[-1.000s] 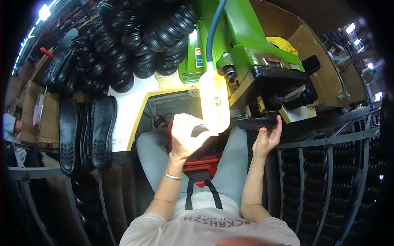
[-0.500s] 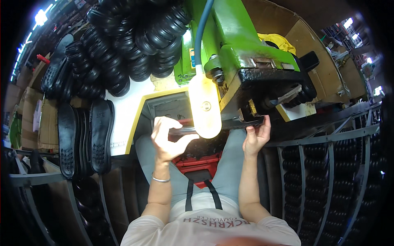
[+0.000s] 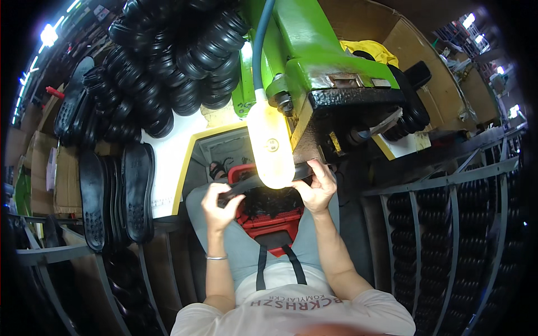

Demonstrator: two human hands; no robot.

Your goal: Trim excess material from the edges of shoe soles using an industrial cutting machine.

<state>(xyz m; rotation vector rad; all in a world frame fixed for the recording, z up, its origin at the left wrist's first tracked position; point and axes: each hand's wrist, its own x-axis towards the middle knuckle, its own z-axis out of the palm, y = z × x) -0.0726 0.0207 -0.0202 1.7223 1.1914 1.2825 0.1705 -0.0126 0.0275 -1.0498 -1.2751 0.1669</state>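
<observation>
A black shoe sole stretches between my two hands, seen nearly edge-on. My left hand is closed on its left end, thumb below and fingers above. The right end is pinched in my right hand. A bright yellow-white lamp on a blue hose hides the middle of the sole. Just beyond my right hand is the dark, oily head of a green machine; the sole is apart from it.
A red bin with black scraps stands between my legs. Left are a white, yellow-edged table, upright black soles and piled soles. A cardboard box stands at back right; metal racks of soles flank me.
Both hands have drawn the sole away from the machine head, toward me. My right hand has shifted left, and my left hand has come down slightly.
</observation>
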